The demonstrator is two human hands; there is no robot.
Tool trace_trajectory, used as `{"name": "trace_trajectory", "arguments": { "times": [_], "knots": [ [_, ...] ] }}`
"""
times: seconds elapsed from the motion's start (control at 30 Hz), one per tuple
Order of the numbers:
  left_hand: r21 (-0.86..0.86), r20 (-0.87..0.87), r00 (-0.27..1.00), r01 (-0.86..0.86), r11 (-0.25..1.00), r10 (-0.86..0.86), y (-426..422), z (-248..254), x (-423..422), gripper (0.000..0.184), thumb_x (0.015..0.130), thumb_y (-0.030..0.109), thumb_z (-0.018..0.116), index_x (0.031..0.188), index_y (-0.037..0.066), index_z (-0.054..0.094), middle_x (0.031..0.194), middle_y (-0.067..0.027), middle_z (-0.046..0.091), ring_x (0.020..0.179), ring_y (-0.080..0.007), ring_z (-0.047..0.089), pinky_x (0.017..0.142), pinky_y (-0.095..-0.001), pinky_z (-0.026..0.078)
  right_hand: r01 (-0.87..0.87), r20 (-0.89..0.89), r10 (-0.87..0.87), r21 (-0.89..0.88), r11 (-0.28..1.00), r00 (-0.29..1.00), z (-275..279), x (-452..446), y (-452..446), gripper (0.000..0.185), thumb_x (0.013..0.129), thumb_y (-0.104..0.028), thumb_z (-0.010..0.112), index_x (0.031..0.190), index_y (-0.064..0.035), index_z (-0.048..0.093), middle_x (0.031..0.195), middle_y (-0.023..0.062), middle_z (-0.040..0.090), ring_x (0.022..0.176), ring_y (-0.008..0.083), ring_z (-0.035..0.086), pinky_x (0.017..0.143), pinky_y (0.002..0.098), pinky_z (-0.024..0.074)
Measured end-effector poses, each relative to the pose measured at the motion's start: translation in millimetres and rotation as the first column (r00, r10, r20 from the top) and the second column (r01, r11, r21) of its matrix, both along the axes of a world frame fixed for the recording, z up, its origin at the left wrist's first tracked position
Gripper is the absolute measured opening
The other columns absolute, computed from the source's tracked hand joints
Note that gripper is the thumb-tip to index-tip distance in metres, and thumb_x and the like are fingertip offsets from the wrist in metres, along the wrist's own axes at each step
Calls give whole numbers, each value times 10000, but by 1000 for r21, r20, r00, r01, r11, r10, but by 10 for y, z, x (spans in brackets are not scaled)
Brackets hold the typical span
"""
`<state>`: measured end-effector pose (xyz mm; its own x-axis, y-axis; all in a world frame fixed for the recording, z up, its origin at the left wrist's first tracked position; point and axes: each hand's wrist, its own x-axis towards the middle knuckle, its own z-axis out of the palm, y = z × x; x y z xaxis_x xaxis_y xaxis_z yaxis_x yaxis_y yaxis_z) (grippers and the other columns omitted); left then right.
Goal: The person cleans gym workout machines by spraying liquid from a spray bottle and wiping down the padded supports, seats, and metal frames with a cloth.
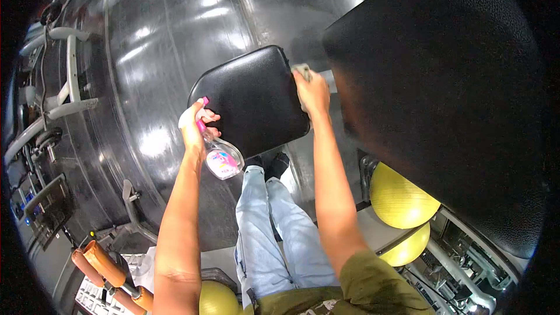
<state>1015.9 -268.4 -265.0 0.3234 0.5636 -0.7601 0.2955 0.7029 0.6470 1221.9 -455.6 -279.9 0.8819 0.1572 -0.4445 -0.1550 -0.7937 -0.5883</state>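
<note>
In my left hand (194,123) is a clear spray bottle (224,160) with a pink trigger head and a colourful label. My fingers wrap around its neck, and the bottle tilts over the left edge of a black padded bench seat (251,96). A small greyish cloth (302,71) is pressed under my right hand (314,90) at the seat's right edge. The fingers there are closed on the cloth, and part of it is hidden behind them.
A large black backrest pad (443,93) rises close on the right. Yellow exercise balls (402,195) sit below it. Gym machine frames (73,70) stand along the left, with brown padded rollers (105,262) at lower left. Dark rubber flooring (169,35) lies beneath.
</note>
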Motion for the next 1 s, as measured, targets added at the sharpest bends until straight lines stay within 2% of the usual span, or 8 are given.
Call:
{"name": "trace_trajectory", "arguments": {
  "times": [0.27, 0.33, 0.6, 0.67, 0.73, 0.87, 0.93, 1.0],
  "knots": [
    [-26, -9, 999, 34, 999, -35, 9, -23, -24, 460, 864, 468, 668, 1112, 84, 625, 787, -106, 624, 409, -179, 495, 466, -349, 489, 14, 197, 22, -177, 984, 980, 33, -450, -300, 470, 860, -464, 672, 1085, -55, 726, 1067, 224, 705, 1005, 404, 673, 866, 495, 520],
    [-5, 0, 1000, 9, 1000, -9, -14, -84, -34, 459, 866, 464, 669, 1115, 82, 625, 784, -108, 627, 398, -179, 491, 458, -344, 486, 48, 84, -27, -259, 965, 996, 117, -635, -507, 469, 852, -464, 681, 1074, -54, 729, 1081, 226, 702, 1010, 405, 672, 861, 501, 516],
    [-56, 6, 1000, -10, 998, 10, -27, -38, -27, 462, 892, 432, 662, 1146, 49, 625, 770, -80, 620, 419, -170, 514, 418, -310, 474, 13, 102, 9, -215, 977, 995, 7, 104, 374, 415, 873, -418, 647, 1046, -52, 739, 996, 246, 711, 977, 430, 672, 859, 501, 513],
    [-84, 17, 998, -51, 995, 52, -19, 23, -9, 404, 897, 351, 683, 1081, -9, 657, 741, -75, 612, 604, -195, 645, 386, -299, 480, -8, 107, 23, -140, 990, 994, -49, 378, 640, 398, 872, -404, 646, 1020, -47, 740, 987, 248, 710, 979, 433, 671, 868, 498, 510],
    [-98, 11, 998, -57, 994, 59, -18, 12, -18, 399, 899, 348, 683, 1076, -9, 659, 742, -77, 614, 606, -195, 646, 386, -300, 478, 2, 131, 18, -146, 989, 991, 15, 454, 824, 384, 865, -397, 654, 1008, -52, 742, 998, 246, 708, 975, 429, 673, 859, 497, 511],
    [-113, 11, 998, -67, 991, 69, -23, -41, -34, 394, 905, 346, 682, 1069, -12, 664, 742, -83, 618, 604, -196, 650, 381, -300, 473, -149, 236, 204, -229, 962, 950, 125, 366, 858, 285, 853, -309, 692, 1034, -97, 750, 1017, 149, 674, 954, 379, 667, 853, 461, 518],
    [-130, 1, 998, -67, 989, 67, -31, -57, -47, 392, 910, 337, 681, 1073, -20, 664, 737, -88, 620, 610, -202, 654, 375, -299, 469, -399, 337, 338, 126, 908, 878, 89, 381, 700, 220, 835, -200, 724, 1038, -121, 754, 1016, 106, 632, 951, 336, 652, 859, 423, 520],
    [-130, 14, 997, -70, 989, 73, -32, -62, -49, 388, 915, 324, 679, 1080, -27, 664, 737, -96, 626, 597, -209, 652, 373, -298, 472, -464, 329, 393, 174, 869, 859, 104, 469, 580, 210, 815, -132, 740, 1023, -145, 766, 1027, 88, 619, 965, 303, 641, 860, 395, 516]
  ]
}}
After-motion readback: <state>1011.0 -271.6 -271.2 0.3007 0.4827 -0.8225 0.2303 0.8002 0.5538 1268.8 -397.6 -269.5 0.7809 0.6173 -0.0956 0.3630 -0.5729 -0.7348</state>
